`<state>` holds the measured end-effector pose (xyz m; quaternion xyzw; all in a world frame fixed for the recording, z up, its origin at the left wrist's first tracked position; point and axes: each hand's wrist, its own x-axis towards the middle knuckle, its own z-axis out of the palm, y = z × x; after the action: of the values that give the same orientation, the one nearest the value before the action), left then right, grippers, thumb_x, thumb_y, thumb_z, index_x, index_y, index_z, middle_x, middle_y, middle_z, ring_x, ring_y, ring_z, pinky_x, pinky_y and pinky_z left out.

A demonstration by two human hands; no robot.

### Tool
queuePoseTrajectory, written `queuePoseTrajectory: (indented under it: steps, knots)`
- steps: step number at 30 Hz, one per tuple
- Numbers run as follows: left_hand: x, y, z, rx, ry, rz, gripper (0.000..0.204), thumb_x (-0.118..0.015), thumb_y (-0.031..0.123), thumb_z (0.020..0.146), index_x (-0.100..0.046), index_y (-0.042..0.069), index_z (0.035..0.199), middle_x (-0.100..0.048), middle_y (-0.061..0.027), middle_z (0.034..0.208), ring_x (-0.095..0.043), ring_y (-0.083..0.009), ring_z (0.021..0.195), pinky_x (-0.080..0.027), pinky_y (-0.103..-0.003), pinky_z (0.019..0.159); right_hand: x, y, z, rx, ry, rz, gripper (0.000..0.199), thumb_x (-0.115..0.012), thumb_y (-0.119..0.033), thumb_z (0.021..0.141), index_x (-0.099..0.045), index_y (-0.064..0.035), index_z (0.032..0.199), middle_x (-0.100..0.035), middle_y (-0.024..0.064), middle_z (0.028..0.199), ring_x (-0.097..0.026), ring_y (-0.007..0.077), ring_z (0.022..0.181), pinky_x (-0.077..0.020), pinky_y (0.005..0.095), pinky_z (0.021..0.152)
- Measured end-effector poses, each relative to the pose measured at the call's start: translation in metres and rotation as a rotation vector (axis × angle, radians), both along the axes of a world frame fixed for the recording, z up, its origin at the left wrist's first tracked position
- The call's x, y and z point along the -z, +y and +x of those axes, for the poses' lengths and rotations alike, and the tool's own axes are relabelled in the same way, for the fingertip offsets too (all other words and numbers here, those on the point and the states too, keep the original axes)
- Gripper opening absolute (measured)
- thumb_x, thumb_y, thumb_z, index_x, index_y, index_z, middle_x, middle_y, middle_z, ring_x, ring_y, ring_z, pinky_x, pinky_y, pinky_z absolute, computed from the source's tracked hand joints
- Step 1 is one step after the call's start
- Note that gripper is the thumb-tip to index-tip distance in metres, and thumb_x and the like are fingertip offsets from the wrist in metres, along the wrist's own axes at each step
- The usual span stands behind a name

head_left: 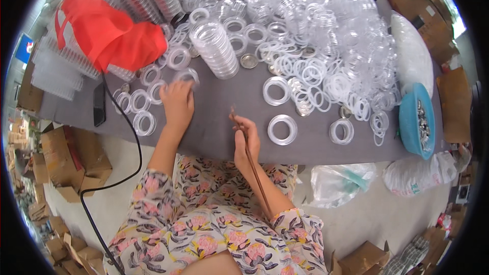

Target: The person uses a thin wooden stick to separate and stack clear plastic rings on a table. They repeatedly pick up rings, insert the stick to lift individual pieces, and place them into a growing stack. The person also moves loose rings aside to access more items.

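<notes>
"What is at your left hand?"

"A clear ring (186, 75), right at the fingertips of my left hand (178, 103), on the grey table (211, 130). Both are blurred, so I can't tell whether my fingers are pinching the ring or merely touching it."

"And your right?"

"My right hand (247, 140) is closed around a slim brown tool (253, 166) (two thin sticks or long tweezers, I can't say which). Its tip points up and away from me, and its long end lies back along my forearm."

"What stands around them?"

"Beyond my hands, a leaning tower of stacked clear round pieces (214, 48). Near my right hand, on its right, sits another clear ring (281, 130). Farther right rises a big heap of transparent pieces (326, 25), with a tilted blue basket (408, 117) of small metallic bits (423, 125) at the table's edge."

"On your left?"

"A red cloth (112, 35) over some stacks, a black cable (140, 155) running down from beside it, and a dark, flat phone-like slab (99, 104). Below, on the floor, an open cardboard box (58, 155)."
</notes>
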<state>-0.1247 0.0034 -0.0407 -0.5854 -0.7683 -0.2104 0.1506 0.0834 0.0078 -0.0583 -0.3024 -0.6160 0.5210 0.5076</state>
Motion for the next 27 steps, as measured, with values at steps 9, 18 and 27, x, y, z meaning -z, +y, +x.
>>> queuePoseTrajectory:
  steps: [9,18,27]
  knots:
    - [-0.012,-0.071,0.096,0.466,-0.347,0.020,0.039,-0.067,0.007,0.069,-0.058,0.013,0.107,-0.056,-0.0068,0.112,-0.049,-0.0253,0.113,-0.023,-0.052,0.102,-0.057,0.017,0.032,0.090,-0.174,-0.091,0.029,-0.048,-0.013,0.093,-0.054,0.0001,0.068,-0.056,0.0027,0.060,-0.048,0.0050,0.056,-0.0383,0.0212,0.051]
    - [0.007,-0.049,0.096,0.403,-0.752,0.045,0.078,-0.079,0.024,0.062,-0.042,0.003,0.128,-0.050,-0.0134,0.124,-0.047,-0.0286,0.116,-0.021,-0.053,0.107,-0.052,0.013,0.019,-0.055,-0.425,0.017,0.031,-0.053,-0.017,0.089,-0.050,-0.0001,0.063,-0.052,0.0128,0.052,-0.051,0.0272,0.045,-0.0380,0.0365,0.045]
    - [0.012,-0.047,0.096,0.389,-0.773,0.068,0.076,-0.078,0.023,0.061,-0.043,0.005,0.126,-0.051,-0.0123,0.123,-0.048,-0.0285,0.115,-0.020,-0.055,0.106,-0.062,0.032,-0.003,-0.162,-0.402,0.092,0.029,-0.053,-0.013,0.089,-0.051,-0.0001,0.063,-0.051,0.0109,0.050,-0.050,0.0238,0.042,-0.0372,0.0347,0.043]
